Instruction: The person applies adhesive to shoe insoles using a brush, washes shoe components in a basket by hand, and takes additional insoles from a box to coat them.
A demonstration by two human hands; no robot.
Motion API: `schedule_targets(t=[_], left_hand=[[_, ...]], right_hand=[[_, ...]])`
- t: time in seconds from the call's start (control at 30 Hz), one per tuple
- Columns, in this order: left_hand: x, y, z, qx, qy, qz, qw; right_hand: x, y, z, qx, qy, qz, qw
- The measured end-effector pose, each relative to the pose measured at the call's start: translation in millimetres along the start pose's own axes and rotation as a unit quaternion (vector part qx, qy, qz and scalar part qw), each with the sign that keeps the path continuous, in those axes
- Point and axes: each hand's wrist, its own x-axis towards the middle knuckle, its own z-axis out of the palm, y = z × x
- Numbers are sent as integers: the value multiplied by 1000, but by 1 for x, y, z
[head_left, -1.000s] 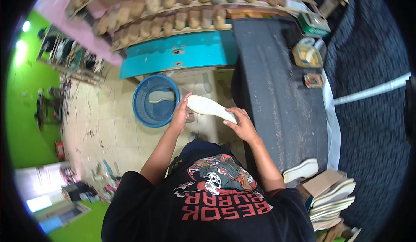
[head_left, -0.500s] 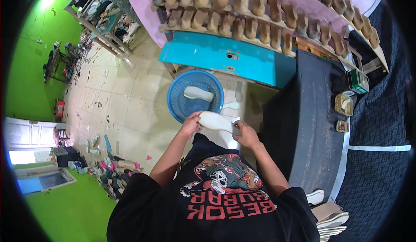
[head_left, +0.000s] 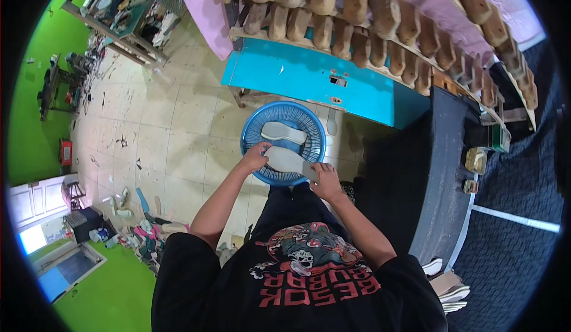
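A pale shoe sole (head_left: pixel 286 161) is held level between my two hands, over the near part of a round blue plastic basket (head_left: pixel 322 131). My left hand (head_left: pixel 256 158) pinches its broad left end, fingers on the upper edge. The narrower right end is gripped by my right hand (head_left: pixel 326 183), with the thumb hidden from sight. Inside the basket, just beyond the held sole, lies a second pale sole (head_left: pixel 283 131). The basket rests on the tiled floor in front of my legs.
Wooden shoe lasts (head_left: pixel 324 32) line the shelves above a turquoise panel (head_left: pixel 267 67). To the right stands a table with a black cover (head_left: pixel 437 153), holding small containers (head_left: pixel 476 161). Stacked soles (head_left: pixel 452 293) sit at lower right. Scraps and shoe pieces (head_left: pixel 148 237) are heaped at left.
Both hands have carried the sole slightly away from my body, from the basket's near edge to over it. My view has shifted, and the basket appears nearer to my legs.
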Motion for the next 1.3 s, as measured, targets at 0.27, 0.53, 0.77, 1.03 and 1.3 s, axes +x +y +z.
schedule_targets(t=[0.27,0.53,0.77,1.03,1.3], left_hand=[[91,-62,15,-14,96,-8,995],[162,-99,25,140,112,-36,983],[186,-128,39,156,135,-10,978],[175,-107,62,239,120,-28,963],[180,-112,67,366,7,-22,930]], right_hand=[[118,57,75,-66,6,-30,997],[209,103,164,-132,-44,-12,990],[240,134,189,-161,-54,-18,985],[235,153,196,-157,-42,-67,984],[219,131,194,-154,-147,8,977]])
